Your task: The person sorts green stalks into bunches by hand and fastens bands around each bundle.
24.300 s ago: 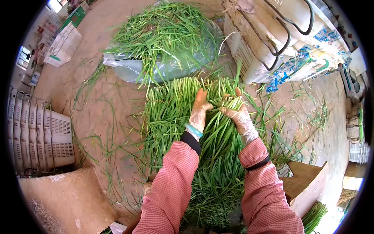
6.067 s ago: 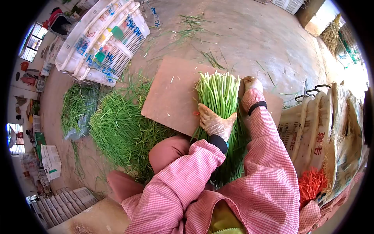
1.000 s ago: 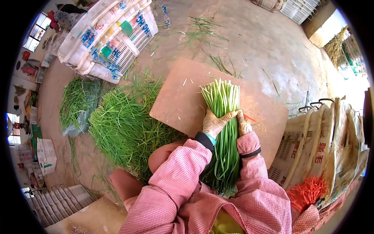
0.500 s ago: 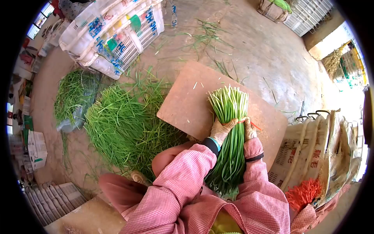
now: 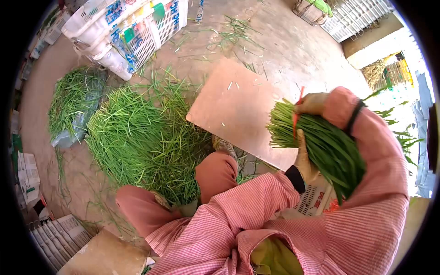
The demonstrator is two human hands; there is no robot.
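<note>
L hand [image 5: 306, 164] closed w/ thumb up along near side of green bundle [image 5: 334, 149]; fingers hidden underneath. R hand [image 5: 313, 103] curled over bundle's far side, next to red tie [image 5: 296, 121]; fingertips not visible. Bundle held betw. both hands, pale ends pointing L, leaves R. Board [image 5: 238, 101]: L of grip. Loose greens pile [image 5: 128, 133]: farther L, well apart.

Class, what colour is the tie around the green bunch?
The tie is red, seen best in the head view.
</note>
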